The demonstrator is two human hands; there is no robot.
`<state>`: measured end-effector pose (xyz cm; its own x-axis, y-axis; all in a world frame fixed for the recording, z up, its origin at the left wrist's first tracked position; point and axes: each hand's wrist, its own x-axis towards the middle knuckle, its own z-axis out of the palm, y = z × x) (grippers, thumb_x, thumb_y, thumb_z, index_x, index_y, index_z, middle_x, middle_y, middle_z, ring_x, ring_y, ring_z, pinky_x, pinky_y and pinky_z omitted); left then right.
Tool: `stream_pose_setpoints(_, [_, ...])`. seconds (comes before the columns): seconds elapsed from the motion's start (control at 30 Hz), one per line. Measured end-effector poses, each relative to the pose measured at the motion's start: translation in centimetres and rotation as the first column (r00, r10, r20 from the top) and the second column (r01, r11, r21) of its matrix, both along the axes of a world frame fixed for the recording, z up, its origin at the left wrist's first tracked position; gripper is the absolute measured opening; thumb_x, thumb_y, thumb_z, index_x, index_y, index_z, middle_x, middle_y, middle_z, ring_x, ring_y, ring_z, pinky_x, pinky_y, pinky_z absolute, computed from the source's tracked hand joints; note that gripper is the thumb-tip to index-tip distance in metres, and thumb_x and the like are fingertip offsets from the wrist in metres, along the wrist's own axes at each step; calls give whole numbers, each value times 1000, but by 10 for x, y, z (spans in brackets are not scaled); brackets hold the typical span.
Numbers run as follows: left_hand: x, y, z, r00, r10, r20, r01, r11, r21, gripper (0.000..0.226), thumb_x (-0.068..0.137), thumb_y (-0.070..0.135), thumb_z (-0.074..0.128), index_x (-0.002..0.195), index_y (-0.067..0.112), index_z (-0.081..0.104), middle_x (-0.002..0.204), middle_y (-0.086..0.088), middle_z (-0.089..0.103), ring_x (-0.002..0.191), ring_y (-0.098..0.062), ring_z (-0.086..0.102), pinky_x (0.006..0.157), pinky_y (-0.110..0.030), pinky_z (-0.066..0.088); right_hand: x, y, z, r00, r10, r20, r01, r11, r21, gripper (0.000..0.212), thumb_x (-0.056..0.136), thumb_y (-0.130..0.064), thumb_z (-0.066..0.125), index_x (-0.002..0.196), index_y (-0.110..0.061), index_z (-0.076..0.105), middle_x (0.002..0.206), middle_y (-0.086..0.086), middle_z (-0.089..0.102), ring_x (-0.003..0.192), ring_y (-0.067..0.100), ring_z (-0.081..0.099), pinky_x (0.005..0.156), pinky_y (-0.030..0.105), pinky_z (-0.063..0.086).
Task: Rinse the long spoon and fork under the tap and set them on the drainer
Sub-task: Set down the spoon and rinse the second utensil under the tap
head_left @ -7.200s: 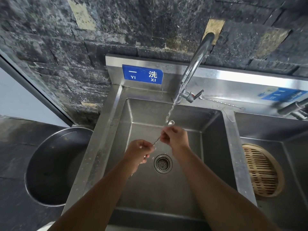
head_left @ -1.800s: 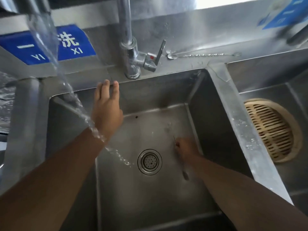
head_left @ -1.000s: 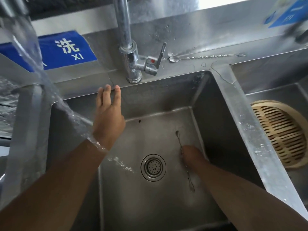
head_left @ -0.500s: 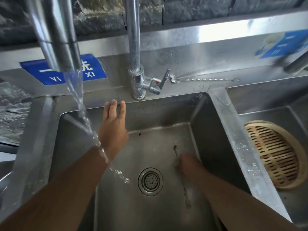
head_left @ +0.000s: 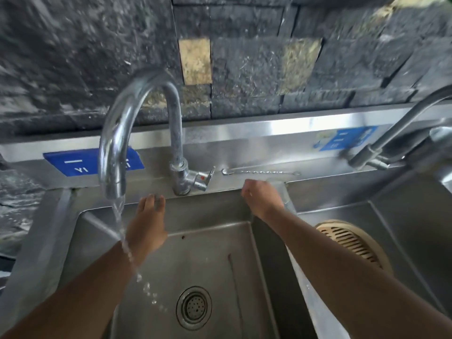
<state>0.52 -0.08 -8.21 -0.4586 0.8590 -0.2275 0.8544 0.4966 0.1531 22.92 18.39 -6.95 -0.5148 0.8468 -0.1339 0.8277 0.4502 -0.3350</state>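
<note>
Water [head_left: 119,216] falls in a thin stream from the chrome gooseneck tap [head_left: 115,133] onto the wrist of the left hand [head_left: 146,228]. Its fingers [head_left: 152,200] lie straight and pressed together, tips touching the back rim of the stainless-steel sink [head_left: 210,214]. The right hand [head_left: 261,200] hovers at the basin's far right corner, its fingers [head_left: 245,192] curled under. Whether they pinch anything cannot be told.

Just beyond those fingers and apart from them, the long spoon [head_left: 260,172] lies flat on the wet steel ledge. It is slim and twisted along its shaft, with its small oval bowl toward the tap's lever. A thin long utensil [head_left: 233,275] lies on the basin floor, well nearer the camera than both sets of fingers and right of the round perforated drain [head_left: 194,308]. Its head is too blurred to make out. To the right of the right fingers, a round slatted bamboo mat [head_left: 352,243] rests in the neighbouring basin. Rough dark stone tiles [head_left: 244,57] form the wall.
</note>
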Motion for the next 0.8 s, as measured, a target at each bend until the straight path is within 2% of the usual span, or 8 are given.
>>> stream_pose_setpoints(0.07, [-3,0,-4,1000,-19,-16,18,999,-33,87,80,13,63,153,5,15,157,-19,14,146,-35,12,119,-40,26,1,21,9,1000,-5,7,5,1000,8,23,90,-13,50,107,-18,65,114,9,68,103,31,66,83,34,49])
stream_pose_setpoints(0.17, [-9,3,-9,998,-49,-44,45,996,-75,92,81,20,65,154,6,11,158,-20,9,147,-36,9,121,-39,22,8,52,10,997,46,69,-49,998,32,32,90,-8,53,120,-15,63,124,12,60,115,33,59,94,40,51])
stream_pose_setpoints(0.27, [-12,3,-12,999,-29,-24,27,995,-92,94,81,16,65,155,10,6,160,-18,4,149,-36,4,120,-39,23,10,75,8,986,86,145,-101,990,98,40,89,-6,52,128,-12,59,131,13,56,121,34,53,98,42,51])
stream_pose_setpoints(0.47, [-12,-3,-19,1000,-11,-8,11,999,-36,98,80,4,63,155,14,1,162,-15,-3,150,-36,-2,119,-40,26,10,96,3,963,140,232,-194,955,226,29,92,-4,48,114,-12,66,114,15,68,106,35,64,83,40,55])
stream_pose_setpoints(0.67, [-10,-4,-22,1000,24,16,-23,999,-24,101,79,0,60,155,19,-3,162,-11,-10,150,-33,-9,113,-45,37,18,104,-2,898,224,379,-345,892,291,39,95,-8,46,132,-16,56,112,8,63,105,32,65,72,37,51])
stream_pose_setpoints(0.8, [-9,-3,-23,999,34,15,-34,999,-16,100,79,-1,58,155,20,-4,163,-10,-11,150,-33,-9,113,-46,37,17,101,-2,845,267,464,-429,856,289,31,93,-8,47,121,-16,59,111,6,64,100,31,68,65,34,43])
